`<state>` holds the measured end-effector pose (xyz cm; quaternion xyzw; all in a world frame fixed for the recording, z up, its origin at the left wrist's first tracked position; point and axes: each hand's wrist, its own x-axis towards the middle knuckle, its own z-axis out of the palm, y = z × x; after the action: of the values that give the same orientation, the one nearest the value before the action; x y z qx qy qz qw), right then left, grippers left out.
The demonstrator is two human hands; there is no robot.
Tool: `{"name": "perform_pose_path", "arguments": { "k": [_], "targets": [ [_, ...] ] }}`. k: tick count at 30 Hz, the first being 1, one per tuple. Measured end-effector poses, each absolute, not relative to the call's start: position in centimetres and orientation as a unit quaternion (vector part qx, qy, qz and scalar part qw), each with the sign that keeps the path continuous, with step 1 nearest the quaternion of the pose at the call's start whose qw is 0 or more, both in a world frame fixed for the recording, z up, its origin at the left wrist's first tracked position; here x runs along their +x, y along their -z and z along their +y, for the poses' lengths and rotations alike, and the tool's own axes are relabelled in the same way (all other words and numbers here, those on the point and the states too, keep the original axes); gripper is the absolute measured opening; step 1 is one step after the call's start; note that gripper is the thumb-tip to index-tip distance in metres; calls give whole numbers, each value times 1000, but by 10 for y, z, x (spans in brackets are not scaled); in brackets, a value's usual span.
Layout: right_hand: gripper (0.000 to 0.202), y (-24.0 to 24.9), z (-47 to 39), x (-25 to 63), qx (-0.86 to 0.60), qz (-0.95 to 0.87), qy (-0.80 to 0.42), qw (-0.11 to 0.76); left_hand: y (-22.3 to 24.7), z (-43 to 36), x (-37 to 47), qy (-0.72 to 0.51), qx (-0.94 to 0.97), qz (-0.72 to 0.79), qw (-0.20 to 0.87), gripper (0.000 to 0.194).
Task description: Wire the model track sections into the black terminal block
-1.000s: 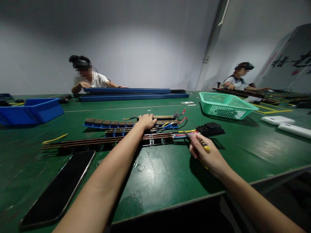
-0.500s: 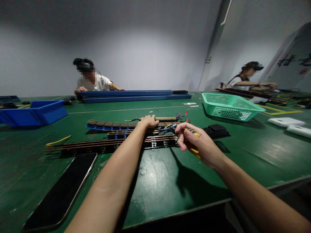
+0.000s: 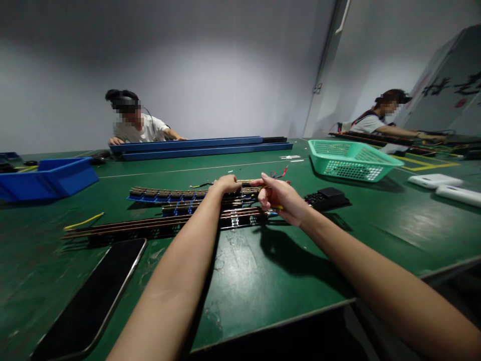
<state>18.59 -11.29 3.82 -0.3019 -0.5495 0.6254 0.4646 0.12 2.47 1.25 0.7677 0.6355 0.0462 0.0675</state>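
My left hand lies over the far end of a group of long rail strips, its fingers curled down on the farthest strip. Just to its right, my right hand is closed around yellow-handled pliers, mostly hidden by the fingers. The pliers' tip, near the strips' right ends, cannot be made out. Nearest me is a black strip with copper-coloured rails; behind it lie strips with blue holders. A red-tipped wire sticks up beyond my right hand.
A phone lies front left, near a yellow wire. A blue bin stands left, a green basket back right. Right are a black block and white devices. Two people work beyond, one behind long blue bars.
My right hand has moved left and slightly up, closer to my left hand, and turned so the pliers show less. My left hand's fingers look more curled. The view has shifted slightly.
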Motion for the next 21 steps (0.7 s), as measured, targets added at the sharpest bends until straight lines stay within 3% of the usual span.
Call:
{"name": "perform_pose_path", "arguments": {
  "k": [6,13,18,21],
  "targets": [
    [48,-50,-126,203,-291,-554,-647,435,-22,22,-11,-27,808,571,143,50],
    [59,-33,-112,194,-312,-589,-609,429,-15,26,-20,-90,807,560,166,48],
    [66,-24,-108,188,-370,-657,-495,432,-6,24,-15,-143,771,608,123,45],
    [60,-21,-114,187,-419,-710,-360,437,-2,23,-9,-131,757,636,78,41]
  ]
}}
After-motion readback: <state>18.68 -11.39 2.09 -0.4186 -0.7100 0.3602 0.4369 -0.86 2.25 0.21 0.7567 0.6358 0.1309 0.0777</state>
